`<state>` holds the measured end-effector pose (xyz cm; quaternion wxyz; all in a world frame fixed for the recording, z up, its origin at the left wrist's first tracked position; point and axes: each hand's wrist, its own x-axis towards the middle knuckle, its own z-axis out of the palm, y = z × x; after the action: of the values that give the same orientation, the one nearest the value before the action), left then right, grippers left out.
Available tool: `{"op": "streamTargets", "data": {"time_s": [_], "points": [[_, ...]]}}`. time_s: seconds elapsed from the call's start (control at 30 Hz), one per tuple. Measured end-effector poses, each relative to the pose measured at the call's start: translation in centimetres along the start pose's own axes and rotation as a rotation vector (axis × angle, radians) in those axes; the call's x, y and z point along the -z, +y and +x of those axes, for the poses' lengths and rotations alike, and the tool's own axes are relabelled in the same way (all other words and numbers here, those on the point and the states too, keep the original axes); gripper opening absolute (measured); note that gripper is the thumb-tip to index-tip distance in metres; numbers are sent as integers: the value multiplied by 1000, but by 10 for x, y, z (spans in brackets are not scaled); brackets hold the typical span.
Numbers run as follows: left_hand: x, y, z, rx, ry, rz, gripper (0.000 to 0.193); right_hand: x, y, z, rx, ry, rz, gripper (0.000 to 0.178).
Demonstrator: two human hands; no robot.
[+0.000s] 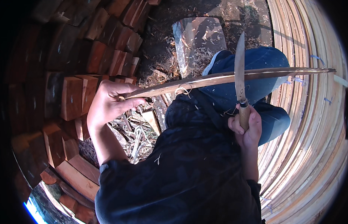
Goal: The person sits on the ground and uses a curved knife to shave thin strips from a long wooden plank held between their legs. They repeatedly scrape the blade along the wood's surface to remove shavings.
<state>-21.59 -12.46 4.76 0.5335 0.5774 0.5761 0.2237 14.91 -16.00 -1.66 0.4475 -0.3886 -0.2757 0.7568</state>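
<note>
A long, thin wooden strip lies across in front of me, its right end reaching over the pale boards. My left hand pinches its left end between thumb and fingers. In my right hand is a knife, gripped by its wooden handle with the blade pointing away from me. The blade crosses the strip near the strip's middle; whether its edge touches the wood I cannot tell. A thin curled shaving hangs at the strip, left of the blade.
Stacked reddish-brown wood blocks rise on the left. Long pale boards are piled along the right. Ahead, a flat wooden slab lies on ground strewn with shavings. Wood scraps lie below my left forearm. My blue-trousered knee is under the strip.
</note>
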Motion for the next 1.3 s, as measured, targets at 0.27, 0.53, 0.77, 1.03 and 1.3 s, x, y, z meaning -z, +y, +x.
{"op": "streamTargets", "data": {"time_s": [0.27,0.53,0.77,1.03,1.3], "points": [[-1,4,-6,30,37,-101,24,-19,-2,-1,144,5,-569,33],[-3,-3,1,-61,48,-77,24,-1,-1,1,-291,-275,3,54],[-3,3,14,137,-45,228,17,11,-8,3,-54,-109,184,52],[-15,84,28,89,-119,649,82,60,-21,-20,198,247,375,36],[-114,153,138,-324,-440,758,74,107,-15,-47,423,428,343,36]]}}
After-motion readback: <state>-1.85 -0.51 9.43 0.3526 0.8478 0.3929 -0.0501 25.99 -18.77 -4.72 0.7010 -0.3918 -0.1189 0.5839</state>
